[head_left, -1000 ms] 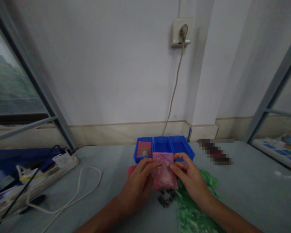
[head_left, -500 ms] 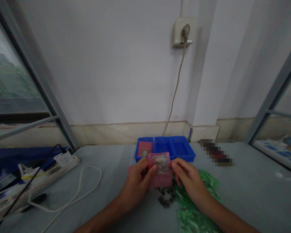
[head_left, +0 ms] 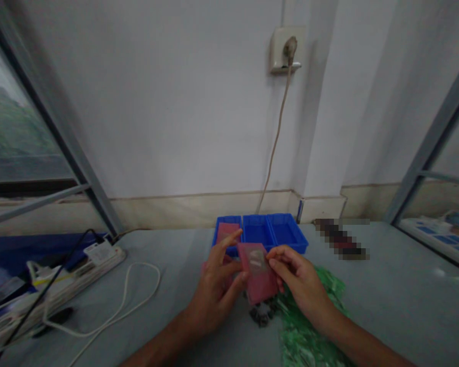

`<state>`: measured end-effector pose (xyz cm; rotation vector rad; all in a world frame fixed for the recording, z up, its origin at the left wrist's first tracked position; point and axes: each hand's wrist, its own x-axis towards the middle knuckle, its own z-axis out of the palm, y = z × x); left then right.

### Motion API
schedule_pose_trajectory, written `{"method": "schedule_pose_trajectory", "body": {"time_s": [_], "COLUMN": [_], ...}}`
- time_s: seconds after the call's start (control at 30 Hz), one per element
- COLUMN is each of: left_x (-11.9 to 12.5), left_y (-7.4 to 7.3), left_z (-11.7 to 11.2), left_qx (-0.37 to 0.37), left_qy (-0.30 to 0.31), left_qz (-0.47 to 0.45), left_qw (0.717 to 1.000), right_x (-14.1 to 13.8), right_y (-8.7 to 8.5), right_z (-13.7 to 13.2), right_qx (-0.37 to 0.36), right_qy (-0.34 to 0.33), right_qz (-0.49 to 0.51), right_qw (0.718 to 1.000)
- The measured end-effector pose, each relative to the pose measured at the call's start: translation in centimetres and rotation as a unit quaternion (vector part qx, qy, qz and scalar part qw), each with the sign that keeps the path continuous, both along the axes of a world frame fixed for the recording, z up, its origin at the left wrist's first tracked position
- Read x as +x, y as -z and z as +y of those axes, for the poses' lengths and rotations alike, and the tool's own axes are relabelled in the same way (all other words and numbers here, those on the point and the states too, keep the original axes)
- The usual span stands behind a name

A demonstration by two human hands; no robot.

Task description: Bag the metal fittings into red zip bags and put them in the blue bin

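Observation:
My right hand [head_left: 298, 278] pinches the upper right corner of a small pink plastic bag [head_left: 259, 275] with pale bits inside, held tilted above the grey table. Against the bag's left edge rests my left hand [head_left: 219, 283], thumb touching it and forefinger stretched out toward the blue bins [head_left: 286, 234]. A little heap of small dark parts [head_left: 260, 315] lies on the table under the bag. Green plastic bags [head_left: 309, 326] are spread beneath my right wrist.
Three joined blue bins stand at the back by the wall; the left one holds a pink bag [head_left: 226, 230]. A white power strip [head_left: 67, 278] with cords lies at the left. A cable hangs from a wall socket [head_left: 285, 50]. Window frames flank both sides.
The pink bag has turned and tilted, its top now leaning left. My left hand let go of its pinch and spread its fingers; my right hand keeps the bag's corner.

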<state>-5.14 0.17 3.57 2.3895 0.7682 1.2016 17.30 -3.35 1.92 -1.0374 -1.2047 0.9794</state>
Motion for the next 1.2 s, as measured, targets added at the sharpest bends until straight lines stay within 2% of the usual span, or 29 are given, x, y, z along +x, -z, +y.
{"method": "schedule_pose_trajectory", "body": {"time_s": [0.1,0.23,0.5,0.67,0.77,0.83,0.9,0.93,1.07,1.2], "left_x": [-0.4,-0.5,-0.2,-0.5,-0.6,-0.8,-1.3,-1.6,-3.3,-4.0], "left_y": [-0.1,0.4,2.3,1.7,0.8,0.2,-0.3,-0.5,-0.8,-0.2], "left_z": [-0.1,0.0,1.7,1.7,1.6,1.9,2.7,3.4,6.6,9.1], "left_qx": [0.058,0.066,0.102,0.140,0.149,0.127,0.083,0.053,-0.037,-0.155], "left_qy": [0.024,0.045,0.011,0.006,-0.054,-0.086,-0.091,-0.097,-0.181,-0.133], "left_qz": [0.043,0.046,0.041,0.042,0.016,0.003,-0.009,-0.014,-0.069,-0.166], "left_qw": [0.997,0.996,0.994,0.989,0.987,0.988,0.992,0.994,0.980,0.965], "right_x": [0.2,0.4,-0.1,0.0,0.0,-0.2,-0.2,-0.3,-0.2,-0.1], "right_y": [-0.1,-0.1,0.2,0.3,0.3,0.3,0.3,0.2,0.4,0.5], "right_z": [0.2,0.2,0.1,0.0,-0.2,-0.3,-0.4,-0.4,-0.5,-0.6], "right_qx": [-0.010,-0.025,0.000,0.020,0.012,0.002,-0.002,-0.002,0.002,-0.001], "right_qy": [0.006,0.003,-0.016,-0.040,-0.046,-0.044,-0.041,-0.041,-0.045,-0.044], "right_qz": [0.007,0.003,0.000,0.026,0.000,-0.010,-0.008,-0.007,-0.018,-0.033], "right_qw": [1.000,1.000,1.000,0.999,0.999,0.999,0.999,0.999,0.999,0.998]}}
